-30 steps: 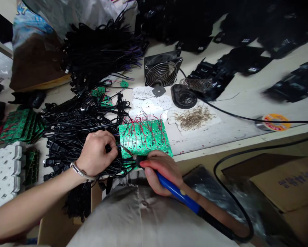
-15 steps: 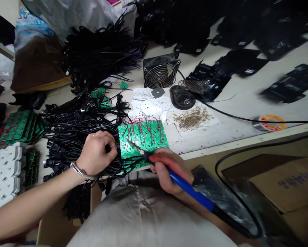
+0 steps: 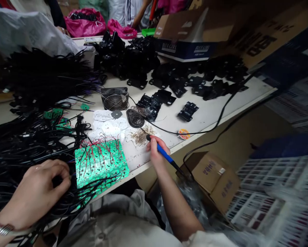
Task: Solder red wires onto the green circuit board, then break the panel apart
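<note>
Now the right hand (image 3: 154, 151) is gripping the blue soldering iron (image 3: 162, 153), its tip over the brown scraps (image 3: 141, 135). The left hand (image 3: 38, 188) is pinching black wires (image 3: 27, 147) beside the green circuit board (image 3: 101, 163) at the table edge.

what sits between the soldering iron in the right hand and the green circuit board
Nothing solid blocks it. The right hand holds the soldering iron over the brown debris pile; only bare table and white discs lie toward the green board.

The dark blue box (image 3: 187, 51) reads "BLUE GIRL".
</note>
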Demonstrator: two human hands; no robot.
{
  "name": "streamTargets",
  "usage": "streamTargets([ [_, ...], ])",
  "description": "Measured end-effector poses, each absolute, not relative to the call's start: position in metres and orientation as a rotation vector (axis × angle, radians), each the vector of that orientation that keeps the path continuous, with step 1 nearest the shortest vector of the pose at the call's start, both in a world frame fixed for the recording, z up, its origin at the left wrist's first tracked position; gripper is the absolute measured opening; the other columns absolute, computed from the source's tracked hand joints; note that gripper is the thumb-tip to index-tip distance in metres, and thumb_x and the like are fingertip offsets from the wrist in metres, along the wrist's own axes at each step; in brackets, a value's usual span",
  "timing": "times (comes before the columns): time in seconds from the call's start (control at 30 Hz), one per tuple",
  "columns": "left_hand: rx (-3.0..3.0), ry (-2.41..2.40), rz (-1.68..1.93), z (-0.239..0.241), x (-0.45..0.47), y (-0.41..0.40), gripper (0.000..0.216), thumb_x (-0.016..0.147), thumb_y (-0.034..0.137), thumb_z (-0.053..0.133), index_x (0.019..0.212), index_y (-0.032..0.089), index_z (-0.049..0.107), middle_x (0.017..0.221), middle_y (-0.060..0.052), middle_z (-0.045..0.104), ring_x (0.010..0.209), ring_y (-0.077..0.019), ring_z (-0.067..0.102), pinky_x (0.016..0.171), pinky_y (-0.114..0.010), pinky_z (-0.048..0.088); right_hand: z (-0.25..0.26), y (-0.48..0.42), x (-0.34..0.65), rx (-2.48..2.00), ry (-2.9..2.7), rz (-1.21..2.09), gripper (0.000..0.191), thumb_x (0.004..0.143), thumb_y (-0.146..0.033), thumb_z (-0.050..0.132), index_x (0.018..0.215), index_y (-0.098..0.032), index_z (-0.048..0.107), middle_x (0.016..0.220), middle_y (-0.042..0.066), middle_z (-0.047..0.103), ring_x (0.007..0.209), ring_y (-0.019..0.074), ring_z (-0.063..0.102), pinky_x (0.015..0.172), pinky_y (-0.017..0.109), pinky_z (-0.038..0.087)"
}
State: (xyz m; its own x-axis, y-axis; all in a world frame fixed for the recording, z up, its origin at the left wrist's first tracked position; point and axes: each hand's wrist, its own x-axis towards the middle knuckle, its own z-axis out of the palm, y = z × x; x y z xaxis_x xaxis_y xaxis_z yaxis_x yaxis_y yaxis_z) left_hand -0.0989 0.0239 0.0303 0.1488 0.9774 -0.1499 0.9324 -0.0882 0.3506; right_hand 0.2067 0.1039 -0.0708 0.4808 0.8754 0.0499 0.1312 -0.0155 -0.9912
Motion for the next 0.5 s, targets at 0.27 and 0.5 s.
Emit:
streamTargets([
  [0.27, 2.122, 1.817, 0.176, 0.023, -0.105, 0.021, 0.030, 0.080, 0.042, 0.046, 0.062, 0.023, 0.060, 0.081, 0.002, 0.067, 0.076, -0.0162, 0.059, 0.073, -0.028, 0.040, -0.081, 0.117, 0.220, -1.591, -0.809, 0.693, 0.039, 0.079, -0.048, 0.055, 0.091, -0.013, 0.067, 0.052, -0.003, 0.056, 0.045, 0.0119, 0.053, 0.049, 0.025, 0.046],
  [0.5, 2.119, 1.816, 0.154, 0.023, -0.105, 0.021, 0.031, 0.081, 0.042, 0.045, 0.062, 0.023, 0.060, 0.081, 0.002, 0.067, 0.076, -0.0161, 0.060, 0.074, -0.028, 0.040, -0.091, 0.122, 0.228, -1.583, -0.812, 0.701, 0.041, 0.078, -0.048, 0.056, 0.093, -0.012, 0.067, 0.055, -0.002, 0.057, 0.048, 0.0114, 0.053, 0.052, 0.024, 0.046],
])
